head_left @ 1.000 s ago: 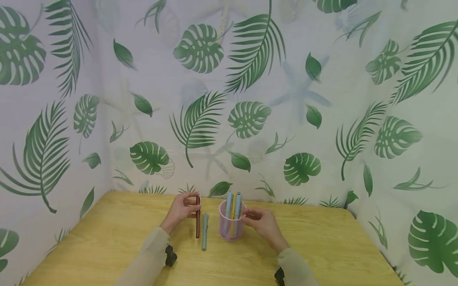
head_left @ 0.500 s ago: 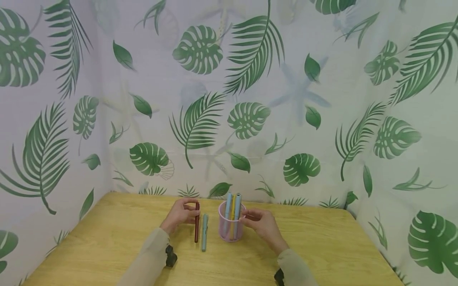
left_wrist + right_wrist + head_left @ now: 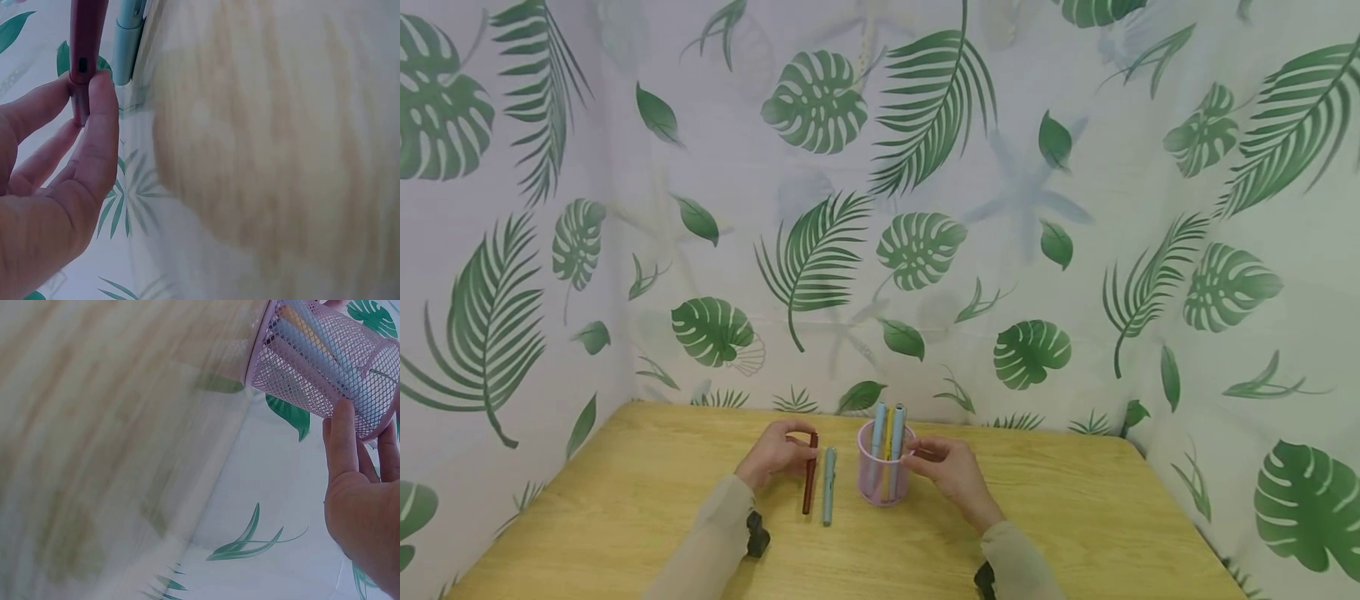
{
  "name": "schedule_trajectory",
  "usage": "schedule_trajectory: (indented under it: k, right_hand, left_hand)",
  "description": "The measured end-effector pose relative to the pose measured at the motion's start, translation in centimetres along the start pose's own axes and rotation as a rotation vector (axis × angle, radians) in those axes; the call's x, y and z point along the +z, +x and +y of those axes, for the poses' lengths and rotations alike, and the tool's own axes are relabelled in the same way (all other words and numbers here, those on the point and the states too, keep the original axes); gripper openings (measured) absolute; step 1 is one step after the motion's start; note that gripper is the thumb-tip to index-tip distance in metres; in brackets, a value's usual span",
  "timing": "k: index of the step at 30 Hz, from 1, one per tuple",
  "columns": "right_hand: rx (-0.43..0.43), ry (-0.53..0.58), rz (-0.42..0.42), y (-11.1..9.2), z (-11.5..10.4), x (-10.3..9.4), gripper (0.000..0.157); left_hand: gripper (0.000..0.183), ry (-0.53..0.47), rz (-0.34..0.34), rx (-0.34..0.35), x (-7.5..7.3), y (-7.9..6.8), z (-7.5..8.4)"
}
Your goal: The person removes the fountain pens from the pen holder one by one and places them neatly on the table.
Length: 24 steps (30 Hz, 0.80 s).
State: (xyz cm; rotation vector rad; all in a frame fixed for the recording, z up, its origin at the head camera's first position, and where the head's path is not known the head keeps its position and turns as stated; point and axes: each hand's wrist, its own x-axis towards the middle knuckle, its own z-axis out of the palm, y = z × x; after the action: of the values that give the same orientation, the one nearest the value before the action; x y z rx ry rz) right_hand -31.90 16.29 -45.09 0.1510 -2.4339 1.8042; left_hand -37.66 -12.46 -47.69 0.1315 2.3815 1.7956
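Observation:
My left hand point(image 3: 775, 454) pinches a dark red pen point(image 3: 809, 483) near its far end, between thumb and fingers. In the left wrist view the thumb and fingertips meet on the red pen point(image 3: 87, 44). Just right of it a light teal pen point(image 3: 829, 492) lies on the table, roughly parallel. A pink mesh pen holder point(image 3: 867, 479) stands upright farther right, with light blue pens point(image 3: 877, 442) and a yellow pen point(image 3: 889, 429) in it. My right hand point(image 3: 955, 475) holds this holder near its rim; the right wrist view has the thumb point(image 3: 344, 431) against the mesh.
The wood-grain table point(image 3: 1075, 517) runs back to a pale wall covering point(image 3: 970, 350) printed with green leaves, which also encloses both sides. Dark straps point(image 3: 758, 535) sit at the sleeve cuffs.
The left hand has lowered the red pen and drawn it toward me; its near end has swung slightly left. The right hand, the holder and the teal pen have stayed in place.

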Motion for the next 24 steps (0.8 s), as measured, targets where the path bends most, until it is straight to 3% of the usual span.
schedule_trajectory:
  k: [10, 24]
  right_hand:
    - [0.0, 0.001, -0.015, 0.2, 0.2, -0.2, 0.026]
    - [-0.017, 0.043, -0.03, 0.4, 0.7, -0.3, 0.026]
  left_hand:
    - [0.043, -0.038, -0.067, -0.059, -0.3, 0.4, 0.1]
    - [0.042, 0.014, -0.035, -0.066, 0.1, 0.6, 0.1]
